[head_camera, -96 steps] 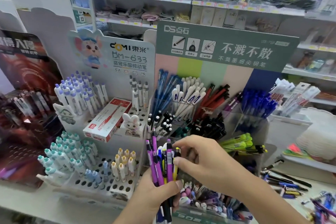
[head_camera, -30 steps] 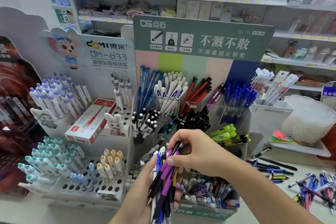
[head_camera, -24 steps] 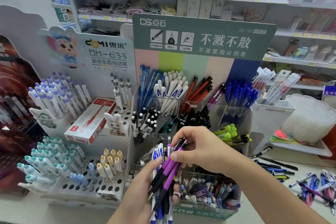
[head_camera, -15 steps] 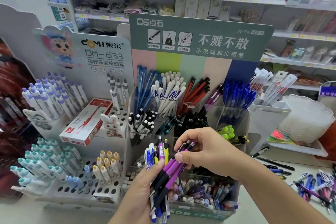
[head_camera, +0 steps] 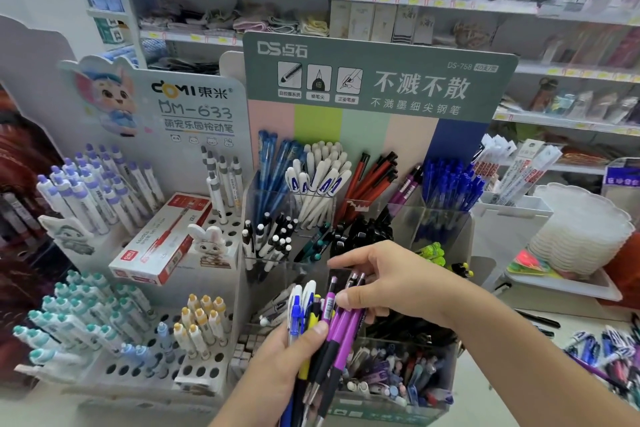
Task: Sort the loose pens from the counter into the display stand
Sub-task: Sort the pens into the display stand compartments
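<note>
While my left hand (head_camera: 294,354) clutches the mixed bundle of pens (head_camera: 313,319) before the display stand (head_camera: 446,218), my right hand (head_camera: 391,284) pinches the purple pens (head_camera: 341,326); next, draw them free toward the stand's matching back-row compartment.

Brightness: I am seeing bright, even, white shop light falling from overhead.
Shadows: soft ones are lying under the clear acrylic pen display stand (head_camera: 446,218).
Glare: its walls are catching pale reflections.
Blur: the white back shelves of packaged goods (head_camera: 433,3) are smearing softly.
Distortion: I am watching the edges bending, wide-angle.
Sharpest: the grey-green printed header card (head_camera: 381,80) is reading clearly.
</note>
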